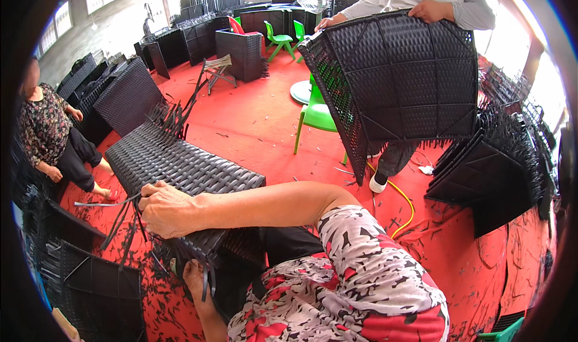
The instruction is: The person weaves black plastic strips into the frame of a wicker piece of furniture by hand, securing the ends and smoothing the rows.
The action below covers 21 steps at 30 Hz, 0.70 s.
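Observation:
A woven black rattan panel (180, 167) lies across my lap, with loose strips sticking out along its edges. My right hand (168, 211) reaches across to the panel's left side, its fingers closed on a black rattan strip; more strips (123, 227) dangle just below it. A pale strip end (96, 204) points out to the left of that hand. Lower down, below the panel's bent near part, is my left hand (195, 280). Its fingers are curled, and what they hold is hidden. A loose dark strip (209, 279) hangs beside them.
At the right, a standing person holds up another woven panel (409, 77). Another person (51, 131) is at the left. Stacked panels (487, 173) stand at the right, others (90, 288) at the lower left. A green chair (318, 110) and yellow cable (406, 206) are on the red floor.

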Each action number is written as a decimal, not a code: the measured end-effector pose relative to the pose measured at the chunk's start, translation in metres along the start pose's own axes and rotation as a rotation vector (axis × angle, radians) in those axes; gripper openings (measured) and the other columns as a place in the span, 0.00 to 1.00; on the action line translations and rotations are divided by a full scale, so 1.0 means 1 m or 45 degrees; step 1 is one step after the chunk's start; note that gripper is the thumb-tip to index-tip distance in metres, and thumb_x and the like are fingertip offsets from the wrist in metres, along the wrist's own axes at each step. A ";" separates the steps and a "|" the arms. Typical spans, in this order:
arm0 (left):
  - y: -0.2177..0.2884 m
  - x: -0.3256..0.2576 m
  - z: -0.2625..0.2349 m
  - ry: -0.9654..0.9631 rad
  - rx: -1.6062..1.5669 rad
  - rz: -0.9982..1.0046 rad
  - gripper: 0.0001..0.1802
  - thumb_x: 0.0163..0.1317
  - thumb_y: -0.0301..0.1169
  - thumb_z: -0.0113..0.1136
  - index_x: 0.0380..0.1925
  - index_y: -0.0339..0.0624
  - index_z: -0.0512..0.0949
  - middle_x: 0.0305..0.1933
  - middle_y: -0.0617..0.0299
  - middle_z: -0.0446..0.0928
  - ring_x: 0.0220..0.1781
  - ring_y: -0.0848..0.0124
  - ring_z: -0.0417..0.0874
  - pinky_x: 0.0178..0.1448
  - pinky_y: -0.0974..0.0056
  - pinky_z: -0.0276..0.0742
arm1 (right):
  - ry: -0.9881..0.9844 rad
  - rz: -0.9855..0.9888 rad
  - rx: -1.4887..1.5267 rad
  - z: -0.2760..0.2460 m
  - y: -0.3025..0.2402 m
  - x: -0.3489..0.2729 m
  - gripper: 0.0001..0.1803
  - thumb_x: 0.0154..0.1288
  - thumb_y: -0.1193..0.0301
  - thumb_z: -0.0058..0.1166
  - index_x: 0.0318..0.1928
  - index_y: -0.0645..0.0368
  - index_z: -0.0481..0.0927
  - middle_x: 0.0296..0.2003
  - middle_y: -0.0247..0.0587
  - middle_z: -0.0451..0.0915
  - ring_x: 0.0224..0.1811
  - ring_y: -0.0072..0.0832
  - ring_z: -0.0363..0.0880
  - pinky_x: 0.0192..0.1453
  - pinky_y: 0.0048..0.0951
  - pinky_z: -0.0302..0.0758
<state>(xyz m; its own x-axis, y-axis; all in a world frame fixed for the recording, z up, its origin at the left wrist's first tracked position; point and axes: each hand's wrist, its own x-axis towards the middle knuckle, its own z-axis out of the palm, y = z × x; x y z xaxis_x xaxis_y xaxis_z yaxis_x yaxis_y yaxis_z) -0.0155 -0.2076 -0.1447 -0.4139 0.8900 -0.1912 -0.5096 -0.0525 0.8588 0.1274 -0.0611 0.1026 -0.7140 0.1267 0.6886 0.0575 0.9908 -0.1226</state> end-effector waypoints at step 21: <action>0.045 -0.038 -0.003 0.309 0.122 -0.063 0.06 0.64 0.31 0.57 0.29 0.45 0.72 0.27 0.65 0.72 0.27 0.68 0.78 0.32 0.64 0.77 | -0.477 -0.265 -0.244 -0.040 -0.007 0.005 0.06 0.50 0.66 0.53 0.24 0.51 0.80 0.24 0.37 0.78 0.35 0.37 0.79 0.40 0.40 0.75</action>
<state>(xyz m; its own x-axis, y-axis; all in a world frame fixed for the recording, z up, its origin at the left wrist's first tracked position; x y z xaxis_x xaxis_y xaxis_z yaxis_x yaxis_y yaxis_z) -0.0243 -0.2453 -0.1003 -0.5650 0.7552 -0.3325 -0.4649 0.0415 0.8844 0.1512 -0.0660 0.1351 -0.9247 -0.0667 0.3748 -0.0109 0.9887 0.1492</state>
